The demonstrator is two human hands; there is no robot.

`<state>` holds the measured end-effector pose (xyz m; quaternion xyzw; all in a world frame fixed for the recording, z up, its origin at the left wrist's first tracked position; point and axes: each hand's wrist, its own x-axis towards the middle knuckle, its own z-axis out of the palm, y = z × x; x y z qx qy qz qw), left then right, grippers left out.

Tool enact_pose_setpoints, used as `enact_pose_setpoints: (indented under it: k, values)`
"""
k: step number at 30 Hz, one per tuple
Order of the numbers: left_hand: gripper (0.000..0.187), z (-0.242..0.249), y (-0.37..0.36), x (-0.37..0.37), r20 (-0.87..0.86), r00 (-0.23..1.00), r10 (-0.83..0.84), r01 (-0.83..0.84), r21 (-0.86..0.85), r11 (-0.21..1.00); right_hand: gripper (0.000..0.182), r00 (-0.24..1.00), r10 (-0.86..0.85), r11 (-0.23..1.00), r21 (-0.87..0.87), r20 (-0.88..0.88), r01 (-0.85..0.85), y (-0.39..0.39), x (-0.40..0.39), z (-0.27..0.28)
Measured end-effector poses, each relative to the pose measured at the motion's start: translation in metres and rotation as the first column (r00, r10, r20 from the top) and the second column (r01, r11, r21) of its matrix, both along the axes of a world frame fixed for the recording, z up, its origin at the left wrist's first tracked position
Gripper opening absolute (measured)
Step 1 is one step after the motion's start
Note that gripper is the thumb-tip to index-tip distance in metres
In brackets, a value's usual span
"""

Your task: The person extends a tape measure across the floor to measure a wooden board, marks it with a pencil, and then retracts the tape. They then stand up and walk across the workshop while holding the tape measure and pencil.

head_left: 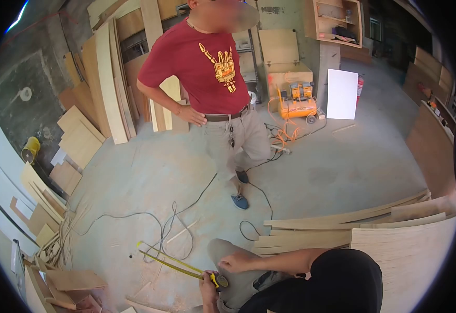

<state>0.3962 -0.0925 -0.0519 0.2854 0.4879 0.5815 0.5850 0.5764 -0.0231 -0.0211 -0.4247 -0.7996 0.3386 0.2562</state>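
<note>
1. Low in the middle of the view, the left hand (pixel 207 286) grasps the tape measure (pixel 221 282) beside the bent knee (pixel 218 248). A firm grip around the case, with fingers clear of the mouth, gives the best control of the blade (pixel 171 267).

2. The blade reaches out over the floor (pixel 113 190) to the left and shows as two yellow runs meeting at the far end. It looks doubled back, though that end is too small to be sure. Straighten any bend gently, since a creased blade reads badly and may spring.

3. The right hand (pixel 234 262) is bent inward above the knee, near the case but apart from it. Nothing shows in it; I cannot tell how tightly its fingers are curled. It would serve well to guide the blade by its flat faces, away from the edges.

4. The black cable (pixel 192 241) lies in loops near the blade's far end, with a thin wooden strip (pixel 182 231) across it. Lift the blade clear so that its tip does not snag there.

5. A person in a red shirt (pixel 186 57) stands just ahead; control the blade's return by thumb or lock, lest it whip.
</note>
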Motion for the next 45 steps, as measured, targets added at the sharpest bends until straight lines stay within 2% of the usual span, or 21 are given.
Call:
enact_pose_setpoints:
  k: [3,5,7,9,12,15,18,21,24,30,33,37,39,42,45]
  values:
    - [0.033,0.007,0.001,0.02,0.074,0.996,-0.041,0.047,-0.08,0.996,0.026,0.999,0.008,0.995,-0.097,-0.037,-0.012,-0.005,0.002,0.01]
    - [0.033,-0.018,0.004,0.025,-0.064,0.996,-0.06,0.057,-0.042,0.997,0.027,0.976,-0.035,0.998,-0.059,-0.216,0.023,-0.01,-0.003,0.005]
    - [0.032,-0.011,0.005,0.032,-0.192,0.977,-0.09,0.084,-0.037,0.996,0.027,0.945,-0.025,0.999,-0.052,-0.325,0.008,-0.01,-0.004,0.015]
    - [0.029,-0.006,0.003,0.034,-0.153,0.981,-0.118,0.118,-0.009,0.993,0.027,0.928,0.038,0.994,-0.085,-0.371,-0.074,-0.014,-0.003,0.025]
    - [0.028,-0.003,0.008,0.032,-0.14,0.977,-0.159,0.16,-0.004,0.987,0.026,0.979,0.118,0.987,-0.092,-0.168,-0.135,-0.006,-0.001,0.031]
    - [0.029,0.003,0.009,0.037,-0.209,0.957,-0.202,0.198,-0.038,0.979,0.027,0.983,0.13,0.991,-0.004,-0.132,-0.132,0.003,0.004,0.025]
    - [0.031,0.011,0.009,0.036,-0.325,0.922,-0.21,0.22,-0.007,0.976,0.03,0.956,0.127,0.989,0.109,-0.265,-0.102,0.007,-0.003,0.017]
    - [0.032,0.012,0.007,0.038,-0.334,0.901,-0.276,0.278,-0.044,0.96,0.028,0.955,0.114,0.992,0.076,-0.274,-0.096,0.009,0.0,0.02]
    - [0.034,0.022,0.008,0.042,-0.344,0.908,-0.241,0.278,0.064,0.958,0.028,0.95,0.137,0.989,0.099,-0.279,-0.113,0.01,-0.001,0.023]
    - [0.04,0.013,0.005,0.045,-0.31,0.905,-0.291,0.315,0.03,0.949,0.027,0.95,0.155,0.985,0.122,-0.27,-0.126,0.007,0.008,0.029]
    - [0.04,0.023,0.001,0.04,-0.289,0.882,-0.373,0.341,-0.156,0.927,0.027,0.957,0.14,0.989,0.083,-0.253,-0.123,0.009,0.01,0.039]
    - [0.038,0.042,-0.003,0.047,-0.407,0.842,-0.355,0.376,-0.029,0.926,0.03,0.936,0.122,0.992,0.065,-0.331,-0.106,0.013,0.005,0.05]
    - [0.038,0.037,-0.001,0.048,-0.41,0.843,-0.348,0.377,-0.01,0.926,0.031,0.926,0.131,0.991,0.054,-0.353,-0.119,0.014,0.008,0.061]
    - [0.037,0.028,0.002,0.044,-0.403,0.85,-0.338,0.371,0.003,0.929,0.032,0.948,0.146,0.987,0.105,-0.283,-0.121,0.018,0.008,0.072]
    - [0.037,0.023,0.007,0.036,-0.398,0.857,-0.328,0.361,0.01,0.932,0.037,0.914,0.095,0.994,0.092,-0.395,-0.064,0.02,-0.007,0.071]
